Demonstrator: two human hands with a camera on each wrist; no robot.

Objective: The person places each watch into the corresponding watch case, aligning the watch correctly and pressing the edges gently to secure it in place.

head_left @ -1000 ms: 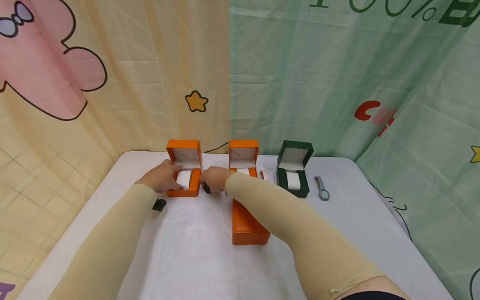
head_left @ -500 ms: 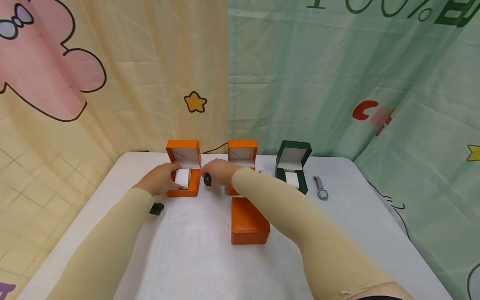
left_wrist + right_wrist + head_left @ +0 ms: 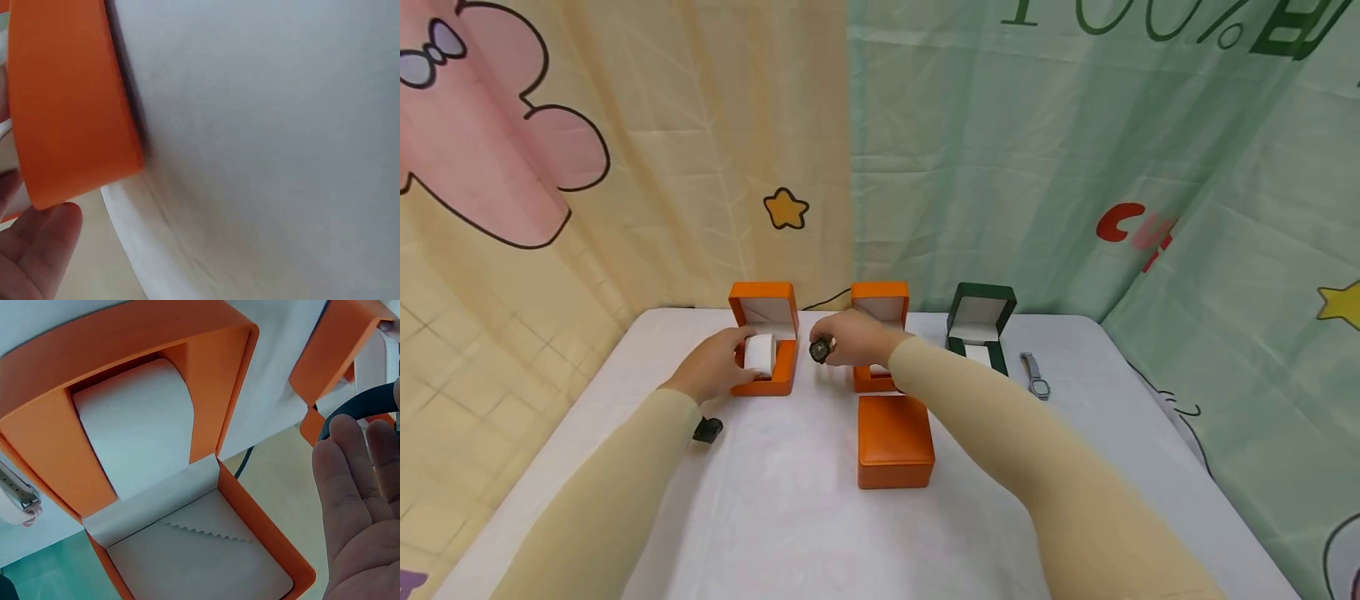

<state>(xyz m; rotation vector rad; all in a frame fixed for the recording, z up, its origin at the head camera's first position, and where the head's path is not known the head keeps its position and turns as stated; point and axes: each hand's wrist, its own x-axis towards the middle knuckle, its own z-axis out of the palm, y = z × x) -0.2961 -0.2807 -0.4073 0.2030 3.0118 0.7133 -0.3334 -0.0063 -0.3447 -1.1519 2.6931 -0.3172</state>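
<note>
My left hand [image 3: 711, 362] is at the left open orange watch box [image 3: 785, 367], with thumb and fingers around its white watch cushion [image 3: 760, 356]. In the left wrist view, its fingers [image 3: 59, 237] show beside the orange box side, and the grip itself is mostly hidden. Between the two orange boxes, my right hand [image 3: 857, 335] holds a dark wristwatch [image 3: 821, 348] above the table. The watch's black strap [image 3: 362, 403] shows at the fingertips in the right wrist view. Under the right hand stands the middle open orange box [image 3: 231, 394] with its own white cushion [image 3: 140, 419].
A closed orange box [image 3: 895, 442] sits in front of the middle one. An open green box [image 3: 981, 308] and a grey watch [image 3: 1035, 377] stand to the right. A pale pink strap [image 3: 22, 509] lies beside the middle box. Curtains hang behind the table [image 3: 790, 517].
My right hand has drawn back a little to the right with the dark watch, whose face now shows. The left hand stays at its box, and the cushion appears slightly raised.
</note>
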